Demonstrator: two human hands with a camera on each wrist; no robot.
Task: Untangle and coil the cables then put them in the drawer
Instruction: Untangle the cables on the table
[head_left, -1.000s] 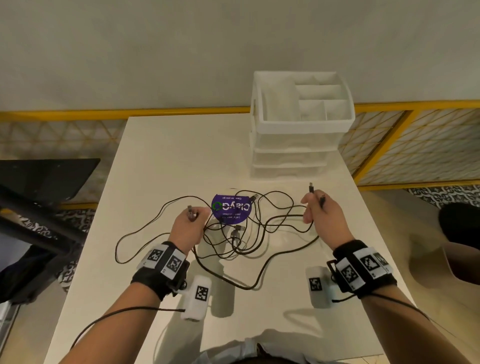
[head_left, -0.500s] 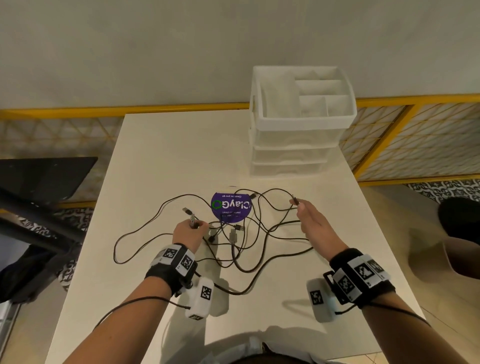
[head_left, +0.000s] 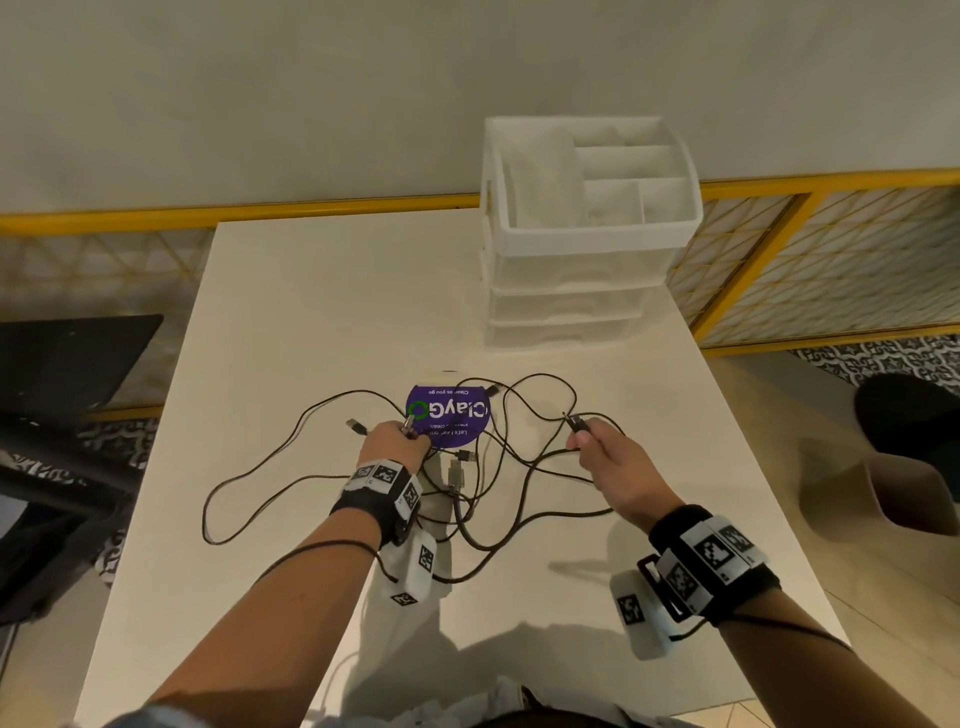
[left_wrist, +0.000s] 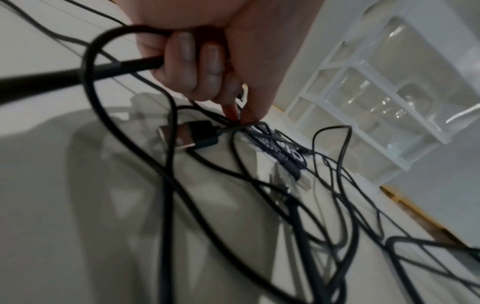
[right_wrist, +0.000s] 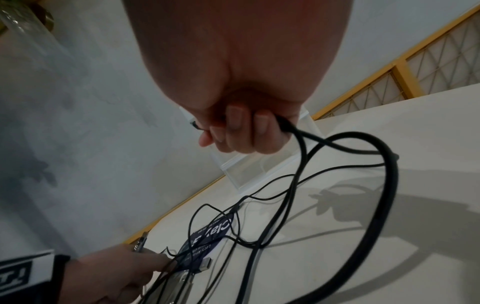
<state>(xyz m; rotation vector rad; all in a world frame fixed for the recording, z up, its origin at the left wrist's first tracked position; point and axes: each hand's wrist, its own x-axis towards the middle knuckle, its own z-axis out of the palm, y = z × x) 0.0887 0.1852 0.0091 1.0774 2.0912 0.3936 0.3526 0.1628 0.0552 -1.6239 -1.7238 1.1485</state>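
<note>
Hands both fisted: left grip (head_left: 393, 448) and right grip (head_left: 602, 457) each clutch cables (head_left: 524, 467).

An indoor room with a work counter, home or office unclear.

A plain white counter (head_left: 311, 322) stood against a bare wall (head_left: 311, 93), flanked by yellow-framed lattice panels (head_left: 831, 260) and patterned floor tiles (head_left: 883, 358); a clear plastic drawer unit (head_left: 582, 270) sat on it.

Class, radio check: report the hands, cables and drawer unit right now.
Left hand grips a cable end; right hand grips another. Cables tangled on table. Drawer unit shut.
</note>
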